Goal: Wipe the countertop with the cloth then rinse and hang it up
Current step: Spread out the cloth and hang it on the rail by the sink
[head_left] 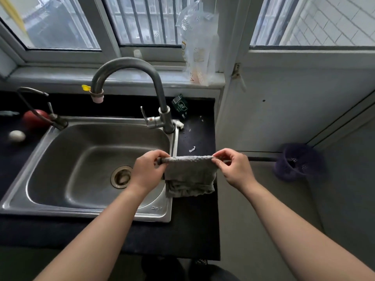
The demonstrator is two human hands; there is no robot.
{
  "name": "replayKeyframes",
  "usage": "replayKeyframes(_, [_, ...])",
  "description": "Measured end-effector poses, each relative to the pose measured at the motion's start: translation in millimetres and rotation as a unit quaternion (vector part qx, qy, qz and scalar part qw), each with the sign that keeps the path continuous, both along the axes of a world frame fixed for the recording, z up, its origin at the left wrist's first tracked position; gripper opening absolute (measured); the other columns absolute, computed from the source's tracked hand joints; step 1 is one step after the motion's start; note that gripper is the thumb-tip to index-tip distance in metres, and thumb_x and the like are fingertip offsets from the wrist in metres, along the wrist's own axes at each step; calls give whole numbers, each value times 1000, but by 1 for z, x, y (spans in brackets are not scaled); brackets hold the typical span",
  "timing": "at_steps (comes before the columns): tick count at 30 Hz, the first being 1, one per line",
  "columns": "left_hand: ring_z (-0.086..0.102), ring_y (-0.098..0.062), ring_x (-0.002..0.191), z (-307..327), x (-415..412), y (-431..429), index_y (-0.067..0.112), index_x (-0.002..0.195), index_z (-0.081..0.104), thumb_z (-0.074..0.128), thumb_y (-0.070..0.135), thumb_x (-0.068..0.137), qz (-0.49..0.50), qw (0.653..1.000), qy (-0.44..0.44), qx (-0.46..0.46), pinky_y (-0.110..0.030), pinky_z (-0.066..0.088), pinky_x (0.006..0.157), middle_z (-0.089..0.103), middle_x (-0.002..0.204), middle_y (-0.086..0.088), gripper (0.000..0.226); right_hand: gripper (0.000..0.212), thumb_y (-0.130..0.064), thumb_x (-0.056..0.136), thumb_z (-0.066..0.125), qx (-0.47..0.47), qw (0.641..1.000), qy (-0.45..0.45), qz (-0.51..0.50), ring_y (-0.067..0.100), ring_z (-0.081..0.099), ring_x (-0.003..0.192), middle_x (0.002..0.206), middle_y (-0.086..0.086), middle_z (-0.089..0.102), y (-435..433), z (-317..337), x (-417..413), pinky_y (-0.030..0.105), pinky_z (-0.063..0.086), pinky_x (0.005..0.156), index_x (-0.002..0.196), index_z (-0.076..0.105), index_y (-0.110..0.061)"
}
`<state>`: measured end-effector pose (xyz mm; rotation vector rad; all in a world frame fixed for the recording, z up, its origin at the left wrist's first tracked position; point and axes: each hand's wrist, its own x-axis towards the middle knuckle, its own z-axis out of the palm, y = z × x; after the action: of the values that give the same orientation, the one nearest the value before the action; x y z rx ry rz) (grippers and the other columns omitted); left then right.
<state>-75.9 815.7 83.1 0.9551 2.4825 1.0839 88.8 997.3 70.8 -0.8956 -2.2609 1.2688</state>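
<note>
A grey cloth (189, 175) hangs folded over a thin dark rod (261, 159) that runs from the right toward the sink. My left hand (149, 171) pinches the cloth's top left corner at the rod's end. My right hand (233, 167) pinches the top right corner on the rod. The cloth hangs over the black countertop (194, 220) beside the steel sink (85, 169). The curved faucet (129, 78) stands behind; no water runs.
Small paper scraps (191, 149) and a green packet (180, 105) lie on the counter behind the cloth. A purple basket (298, 161) stands on the floor at right. A red apple (35, 118) and a white egg (17, 135) sit left of the sink. A plastic bag (197, 43) hangs at the window.
</note>
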Motion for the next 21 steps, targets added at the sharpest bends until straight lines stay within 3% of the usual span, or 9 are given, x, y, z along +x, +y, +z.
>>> replayKeyframes(4, [62, -19, 93, -35, 8, -14, 20, 89, 70, 74, 7, 70, -79, 988, 12, -129, -29, 47, 83, 64, 92, 5, 23, 7, -14, 76, 73, 46, 985, -146, 78, 16, 63, 80, 85, -1, 69, -3, -35, 15, 21, 46, 72, 78, 68, -17])
replayKeyframes(7, [56, -10, 99, -53, 17, -29, 25, 101, 67, 80, 27, 68, -143, 973, -41, -177, -29, 46, 89, 56, 104, 10, 36, 9, -23, 75, 76, 19, 968, -199, 149, 8, 60, 86, 91, -6, 66, -9, -51, 29, 17, 46, 77, 81, 69, -21])
replayKeyframes(11, [56, -11, 89, -58, 14, -15, 19, 96, 67, 77, 29, 74, -31, 995, -5, -94, -27, 47, 84, 57, 95, 7, 26, 15, -28, 76, 75, 19, 984, -155, 91, 7, 59, 83, 90, -8, 64, -3, -53, 12, 12, 42, 70, 87, 65, -26])
replayKeyframes(13, [56, -16, 98, -59, 9, -1, 18, 105, 63, 75, 26, 76, 43, 996, -24, -79, -30, 45, 89, 56, 103, 3, 32, 23, -27, 77, 73, 50, 985, -149, 71, 12, 56, 93, 101, -4, 61, 4, -55, -6, 21, 44, 82, 98, 65, -21])
replayKeyframes(16, [49, -23, 118, -68, 1, 13, 16, 131, 47, 73, 33, 79, 75, 976, -129, -157, -34, 40, 99, 52, 127, -6, 61, 52, -33, 78, 71, 57, 962, -244, 112, 20, 46, 117, 125, 2, 52, 8, -61, -27, 30, 36, 101, 124, 53, -17])
replayKeyframes(18, [51, -24, 116, -74, 2, 17, 13, 130, 48, 71, 34, 79, 68, 967, -157, -187, -30, 40, 94, 55, 124, -8, 60, 60, -36, 77, 72, 37, 946, -300, 116, 23, 43, 121, 127, 4, 50, 4, -67, -32, 31, 35, 102, 128, 48, -16])
replayKeyframes(21, [55, -18, 97, -75, 9, 17, 18, 103, 57, 71, 32, 80, 70, 977, -128, -154, -21, 35, 73, 55, 100, 1, 30, 40, -39, 73, 73, 9, 946, -313, 79, 20, 51, 105, 107, 1, 55, 0, -69, -25, 27, 41, 84, 103, 56, -20])
